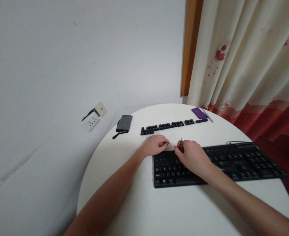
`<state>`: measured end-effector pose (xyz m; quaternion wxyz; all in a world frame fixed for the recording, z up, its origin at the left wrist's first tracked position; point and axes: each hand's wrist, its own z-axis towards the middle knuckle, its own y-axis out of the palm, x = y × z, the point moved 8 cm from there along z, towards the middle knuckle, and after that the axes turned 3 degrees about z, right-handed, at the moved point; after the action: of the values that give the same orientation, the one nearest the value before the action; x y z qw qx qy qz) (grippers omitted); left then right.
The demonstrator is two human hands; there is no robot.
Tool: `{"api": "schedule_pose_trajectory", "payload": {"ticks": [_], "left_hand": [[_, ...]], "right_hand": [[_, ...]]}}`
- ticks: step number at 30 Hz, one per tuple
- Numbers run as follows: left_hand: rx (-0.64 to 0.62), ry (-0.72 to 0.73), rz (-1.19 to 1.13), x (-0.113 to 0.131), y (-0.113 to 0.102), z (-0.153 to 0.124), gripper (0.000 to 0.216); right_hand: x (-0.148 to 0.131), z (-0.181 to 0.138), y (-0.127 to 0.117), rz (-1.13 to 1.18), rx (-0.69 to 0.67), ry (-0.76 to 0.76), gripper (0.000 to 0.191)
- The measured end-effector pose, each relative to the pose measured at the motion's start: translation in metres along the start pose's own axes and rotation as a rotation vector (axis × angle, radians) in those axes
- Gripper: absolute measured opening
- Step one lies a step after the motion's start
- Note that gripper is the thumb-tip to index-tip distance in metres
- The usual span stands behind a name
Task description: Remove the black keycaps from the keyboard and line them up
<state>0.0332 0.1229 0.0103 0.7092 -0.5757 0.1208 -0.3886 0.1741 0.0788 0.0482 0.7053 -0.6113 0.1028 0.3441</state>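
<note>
A black keyboard [186, 180] lies on the white table, and parts of its upper left look bare of keys. Over its top edge, my right hand [193, 155] is closed round a small, thin metal tool [181, 141] that sticks up past the fingers. My left hand [156, 145] rests by the keyboard's upper left corner, its fingers curled into a pinch. Whatever may be between those fingertips is too small to make out. Beyond both hands, loose black keycaps [171, 126] stand lined up in rows. My right hand and forearm hide some of the keys.
The round white table [134, 203] stands against a wall with a socket [90, 121]. A grey pouch [124, 123] lies at the back left. At the back right are a purple cloth-like item [199, 113] and a thin pale stick [208, 115]. A curtain [252, 65] hangs behind.
</note>
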Motion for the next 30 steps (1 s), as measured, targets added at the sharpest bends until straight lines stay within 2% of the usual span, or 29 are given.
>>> {"api": "schedule_pose_trajectory", "payload": {"ticks": [3, 10, 19, 23, 27, 30], "left_hand": [[-0.002, 0.004, 0.002, 0.001, -0.001, 0.001, 0.02], [0.002, 0.008, -0.003, 0.001, -0.001, 0.001, 0.019], [-0.004, 0.003, -0.003, 0.002, -0.002, 0.001, 0.021], [-0.005, 0.0, -0.005, 0.002, -0.002, 0.001, 0.02], [-0.01, 0.001, -0.014, 0.002, -0.001, 0.001, 0.019], [-0.013, 0.005, -0.014, 0.002, -0.002, 0.001, 0.019]], "right_hand": [[-0.002, 0.0, 0.003, 0.097, -0.04, 0.013, 0.023], [-0.008, -0.001, 0.002, 0.114, -0.081, -0.036, 0.026], [0.006, 0.001, 0.007, 0.311, -0.114, 0.051, 0.023], [0.001, -0.001, 0.011, 0.232, -0.12, 0.052, 0.025], [-0.012, -0.005, 0.011, 0.044, -0.118, -0.073, 0.02], [-0.012, -0.007, 0.009, -0.021, -0.113, -0.123, 0.015]]}}
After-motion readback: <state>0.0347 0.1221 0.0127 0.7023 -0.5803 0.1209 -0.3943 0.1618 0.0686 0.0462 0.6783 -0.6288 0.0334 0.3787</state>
